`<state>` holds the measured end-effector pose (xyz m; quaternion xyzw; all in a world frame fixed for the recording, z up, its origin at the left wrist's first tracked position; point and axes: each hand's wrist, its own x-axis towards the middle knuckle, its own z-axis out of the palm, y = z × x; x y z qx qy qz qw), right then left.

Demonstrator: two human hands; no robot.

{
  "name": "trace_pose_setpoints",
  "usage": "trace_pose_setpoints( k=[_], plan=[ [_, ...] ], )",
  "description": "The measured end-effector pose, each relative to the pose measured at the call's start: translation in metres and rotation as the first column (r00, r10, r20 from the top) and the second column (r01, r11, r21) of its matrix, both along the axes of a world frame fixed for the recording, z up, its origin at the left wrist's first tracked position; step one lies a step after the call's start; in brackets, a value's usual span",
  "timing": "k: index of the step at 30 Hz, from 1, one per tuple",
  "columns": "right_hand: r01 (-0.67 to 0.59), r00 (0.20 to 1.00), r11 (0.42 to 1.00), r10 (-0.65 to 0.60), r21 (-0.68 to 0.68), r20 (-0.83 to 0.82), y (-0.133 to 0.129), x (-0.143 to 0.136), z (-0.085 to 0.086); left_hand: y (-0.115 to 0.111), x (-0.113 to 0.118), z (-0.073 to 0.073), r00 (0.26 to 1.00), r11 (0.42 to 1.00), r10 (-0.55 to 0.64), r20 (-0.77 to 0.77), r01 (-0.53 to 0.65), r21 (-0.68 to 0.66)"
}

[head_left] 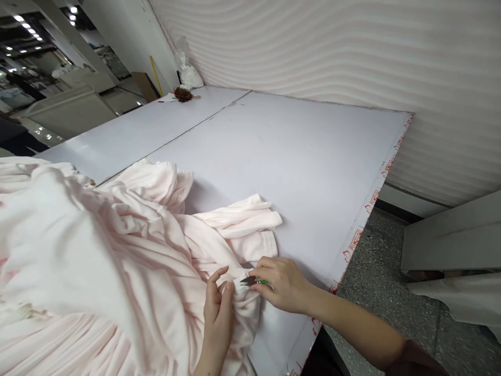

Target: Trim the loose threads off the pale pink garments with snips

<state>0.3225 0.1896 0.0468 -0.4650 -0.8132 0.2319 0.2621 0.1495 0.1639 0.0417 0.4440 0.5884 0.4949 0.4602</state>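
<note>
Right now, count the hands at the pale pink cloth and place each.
2. The left hand is against the cloth; the right hand, just to its right, holds small snips by the cloth. No other hand shows there.

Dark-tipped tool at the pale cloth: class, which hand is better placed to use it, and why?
Probably the right hand: it grips the tool, pointing it toward the cloth by the left hand. That left hand seems better placed to steady the cloth.

The fabric (156, 250) at eight o'clock is pale pink, the snips (247, 281) dark and green. Red hearts (346, 255) edge the pale tabletop (297, 151). The one-o'clock wall (332, 47) has wavy stripes.
</note>
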Motion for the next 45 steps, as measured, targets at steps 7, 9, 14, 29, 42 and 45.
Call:
trace_pose_setpoints(
  k=[7, 9, 14, 29, 42, 45],
  plan=[
    [0.017, 0.998, 1.0, -0.017, 0.006, -0.057, 0.002, 0.0, -0.006, 0.003, -0.011, -0.007, 0.991, 0.999, -0.028, -0.129, 0.032, 0.025],
    [0.132, 0.988, 0.989, -0.137, -0.06, -0.076, 0.009, 0.006, -0.011, 0.004, -0.015, -0.014, 0.974, 0.998, 0.006, -0.228, 0.009, 0.066],
    [0.493, 0.869, 0.848, -0.492, -0.194, 0.055, 0.046, 0.024, -0.034, 0.005, -0.006, -0.023, 0.934, 0.984, 0.086, -0.345, -0.024, 0.179],
    [0.158, 0.958, 0.987, -0.161, -0.035, -0.236, 0.01, -0.002, -0.02, 0.013, -0.001, -0.022, 0.961, 0.985, 0.081, -0.264, -0.037, 0.169],
    [0.006, 0.999, 1.0, -0.006, 0.014, -0.036, 0.004, -0.004, -0.008, 0.019, -0.019, -0.022, 0.963, 0.991, -0.107, -0.249, 0.124, 0.053],
    [0.052, 0.993, 0.998, -0.053, -0.019, -0.101, 0.006, -0.004, -0.01, 0.015, -0.018, -0.018, 0.968, 0.992, -0.122, -0.219, 0.126, 0.006]
  ],
)
